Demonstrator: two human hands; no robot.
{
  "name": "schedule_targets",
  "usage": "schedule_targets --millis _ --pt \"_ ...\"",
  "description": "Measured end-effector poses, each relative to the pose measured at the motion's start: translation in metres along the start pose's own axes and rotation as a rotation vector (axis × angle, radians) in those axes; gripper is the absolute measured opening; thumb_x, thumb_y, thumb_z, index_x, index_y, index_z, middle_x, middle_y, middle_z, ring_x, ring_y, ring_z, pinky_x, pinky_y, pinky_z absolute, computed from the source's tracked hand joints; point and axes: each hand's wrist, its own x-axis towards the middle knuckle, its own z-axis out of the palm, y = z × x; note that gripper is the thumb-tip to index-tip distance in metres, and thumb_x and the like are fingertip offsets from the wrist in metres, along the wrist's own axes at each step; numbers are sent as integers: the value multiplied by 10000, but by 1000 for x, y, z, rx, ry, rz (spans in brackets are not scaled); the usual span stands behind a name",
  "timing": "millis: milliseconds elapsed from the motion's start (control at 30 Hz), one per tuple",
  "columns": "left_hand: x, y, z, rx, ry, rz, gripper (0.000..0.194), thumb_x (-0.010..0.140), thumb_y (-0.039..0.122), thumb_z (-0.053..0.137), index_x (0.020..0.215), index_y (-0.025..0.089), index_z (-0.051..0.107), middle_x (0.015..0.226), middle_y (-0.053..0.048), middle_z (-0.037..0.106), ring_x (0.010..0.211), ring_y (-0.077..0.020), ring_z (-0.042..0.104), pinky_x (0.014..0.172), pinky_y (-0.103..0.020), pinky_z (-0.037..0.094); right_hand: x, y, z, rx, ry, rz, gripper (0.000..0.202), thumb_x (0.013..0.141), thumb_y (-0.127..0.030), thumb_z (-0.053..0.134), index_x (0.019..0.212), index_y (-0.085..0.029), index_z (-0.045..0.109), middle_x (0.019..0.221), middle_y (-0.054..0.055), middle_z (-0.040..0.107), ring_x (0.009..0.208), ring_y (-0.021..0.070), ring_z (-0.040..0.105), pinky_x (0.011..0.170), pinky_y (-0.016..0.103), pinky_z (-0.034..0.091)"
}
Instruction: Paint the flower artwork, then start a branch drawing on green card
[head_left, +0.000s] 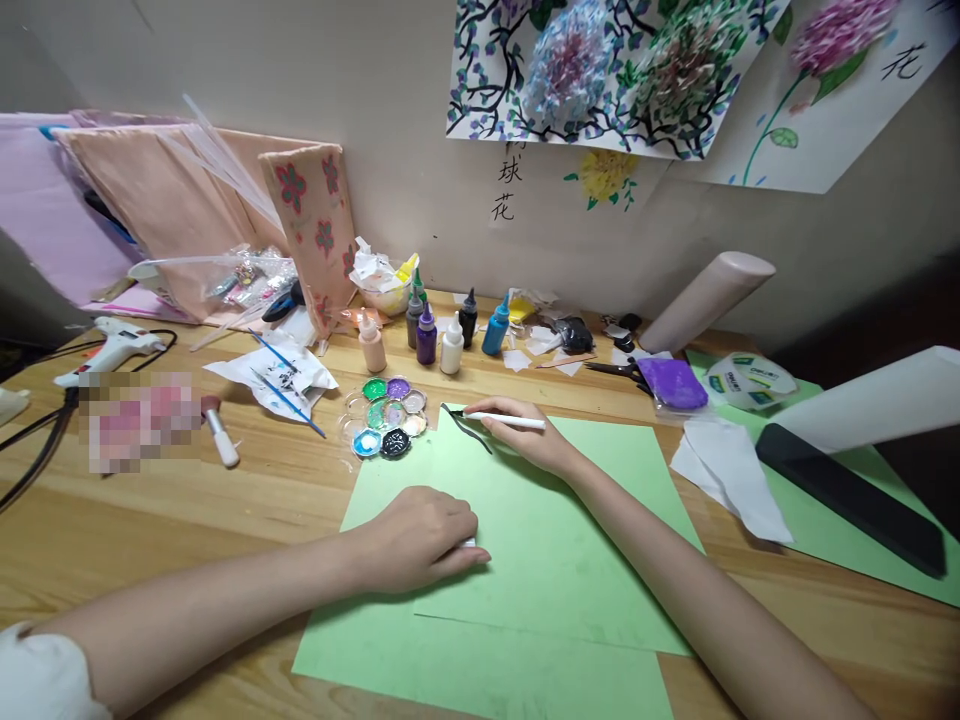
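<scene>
My right hand [529,435] holds a white marker pen [517,421] in a writing grip. Its dark tip is at the upper left corner of a green sheet of paper [600,560], where a curved black line [472,435] is drawn. My left hand [424,540] rests on the sheet's left part with curled fingers. A small white object [467,543] peeks out between thumb and fingers; most of it is hidden. Under this sheet lies another green sheet [352,650]. Left of the pen tip stands a flower-shaped paint palette [394,412] with several colours in its wells.
Several paint bottles [451,345] stand behind the palette. Blue brushes [292,405] lie on stained tissue [229,376], near a glue gun [112,350]. To the right are scissors [619,372], a purple packet [675,383], tape [752,380] and a long black object [851,500].
</scene>
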Motion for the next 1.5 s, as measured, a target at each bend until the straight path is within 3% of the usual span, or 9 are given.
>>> schedule_targets --millis 400,967,1267,1500 --pt "0 0 0 -12 4 2 349 947 416 347 722 180 472 686 4 578 596 -123 513 533 -273 253 0 -1 1 4 14 50 232 827 -279 509 979 -183 655 1032 69 672 925 186 605 778 293 448" --pt "-1 0 0 1 2 9 347 944 412 351 717 180 472 696 10 578 603 -121 526 530 -289 270 2 11 -3 98 7 105 111 780 -204 500 792 -164 603 748 30 642 725 148 594 672 280 446" --pt "0 -1 1 -17 18 12 344 943 408 357 715 180 477 686 4 573 604 -125 530 537 -284 281 -1 1 -1 3 6 23 293 853 -364 493 1056 -200 627 1099 73 647 975 202 587 807 318 437" --pt "0 0 0 -16 16 11 342 945 405 358 718 181 481 687 2 572 608 -128 524 542 -278 276 -1 -1 1 -78 -22 -60 301 878 -357 469 1095 -236 638 1137 57 638 1030 204 579 875 328 420"
